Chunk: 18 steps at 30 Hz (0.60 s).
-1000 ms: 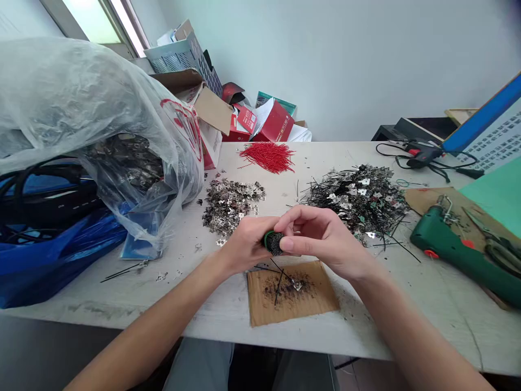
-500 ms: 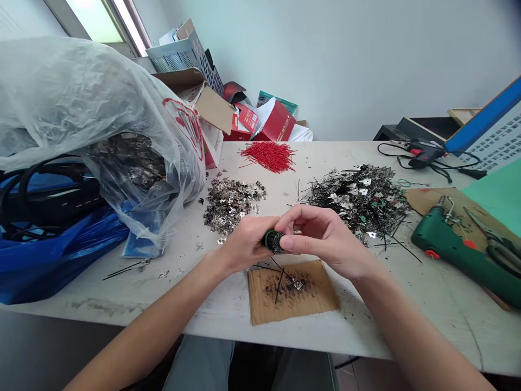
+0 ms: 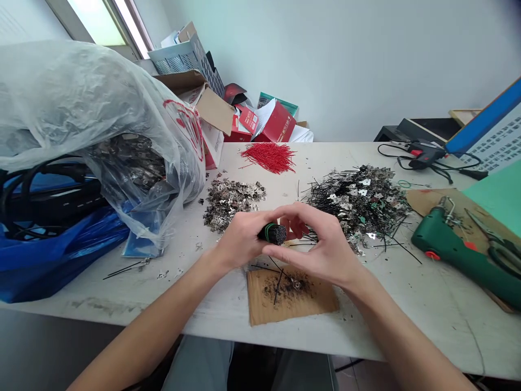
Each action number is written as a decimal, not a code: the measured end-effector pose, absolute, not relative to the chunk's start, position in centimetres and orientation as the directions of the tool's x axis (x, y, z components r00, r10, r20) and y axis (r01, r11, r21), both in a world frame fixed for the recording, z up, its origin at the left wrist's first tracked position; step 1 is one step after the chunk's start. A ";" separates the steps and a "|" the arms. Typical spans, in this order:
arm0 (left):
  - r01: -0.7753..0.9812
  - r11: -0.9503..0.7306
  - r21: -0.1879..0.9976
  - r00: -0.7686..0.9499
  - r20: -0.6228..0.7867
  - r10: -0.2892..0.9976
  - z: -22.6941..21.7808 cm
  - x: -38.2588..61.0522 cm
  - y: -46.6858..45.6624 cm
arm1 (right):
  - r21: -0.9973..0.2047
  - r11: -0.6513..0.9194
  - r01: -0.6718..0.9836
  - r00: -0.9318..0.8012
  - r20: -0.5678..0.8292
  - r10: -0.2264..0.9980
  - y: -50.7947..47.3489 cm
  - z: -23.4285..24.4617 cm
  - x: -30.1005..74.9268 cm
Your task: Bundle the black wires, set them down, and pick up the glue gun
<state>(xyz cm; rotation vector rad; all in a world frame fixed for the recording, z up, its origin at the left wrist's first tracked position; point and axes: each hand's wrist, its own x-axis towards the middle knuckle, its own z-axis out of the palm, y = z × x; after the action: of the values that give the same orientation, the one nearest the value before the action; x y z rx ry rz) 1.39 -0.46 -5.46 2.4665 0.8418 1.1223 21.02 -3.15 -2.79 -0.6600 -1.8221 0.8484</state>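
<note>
My left hand (image 3: 240, 239) is wrapped round a short bundle of black wires (image 3: 273, 233) with a green band, its cut end pointing right. My right hand (image 3: 321, 247) curls about that end, thumb under it and fingers arched over it, touching the bundle's tip. Both hands hover just above a scorched piece of cardboard (image 3: 291, 293) near the table's front edge, where a black wire and a small metal piece lie.
A heap of small metal tabs (image 3: 232, 198), a heap of black wires mixed with tabs (image 3: 358, 198) and a bunch of red wires (image 3: 268, 156) lie behind the hands. A large plastic bag (image 3: 93, 130) bulges at left. A green soldering gun (image 3: 459, 252) lies at right.
My right hand has opened a little and rolled round the bundle's end, its fingers now arched above it. The bundle has tilted slightly; the left hand stays put.
</note>
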 end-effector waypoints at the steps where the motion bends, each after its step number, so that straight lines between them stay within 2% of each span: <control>1: 0.383 -0.771 0.508 0.526 0.566 0.634 -5.4 1.4 -0.5 | -0.780 0.620 0.087 -0.363 0.555 0.749 -3.1 -2.9 20.9; 4: 0.426 -0.697 0.577 0.491 0.499 0.714 -4.8 1.6 -0.7 | -0.824 0.561 0.085 -0.320 0.510 0.798 -3.0 -3.1 21.0; 6: 0.415 -0.614 0.671 0.460 0.427 0.778 -3.9 1.6 -0.9 | -0.881 0.470 0.053 -0.288 0.437 0.852 -2.8 -3.2 21.3; 9: 0.209 -0.442 0.872 0.495 0.296 0.817 -2.5 1.4 -1.4 | -0.956 0.288 -0.060 -0.287 0.293 0.912 -2.4 -3.2 21.9; 11: 0.011 -0.321 0.947 0.548 0.263 0.794 -2.0 1.3 -1.6 | -0.972 0.168 -0.164 -0.308 0.212 0.927 -2.1 -3.0 22.2; 14: -0.205 -0.171 0.964 0.597 0.261 0.758 -1.7 1.2 -1.7 | -0.953 0.005 -0.302 -0.372 0.123 0.920 -1.9 -2.5 22.3; 18: -0.256 -0.085 0.963 0.585 0.224 0.779 -1.7 1.4 -1.9 | -0.914 -0.146 -0.378 -0.499 0.068 0.864 -2.0 -2.1 21.9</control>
<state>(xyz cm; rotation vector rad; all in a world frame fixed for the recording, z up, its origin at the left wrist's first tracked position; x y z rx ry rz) 1.37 -1.92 -1.70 1.4053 0.4836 0.9183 21.95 -2.03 -2.10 -0.6202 -1.2157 1.7801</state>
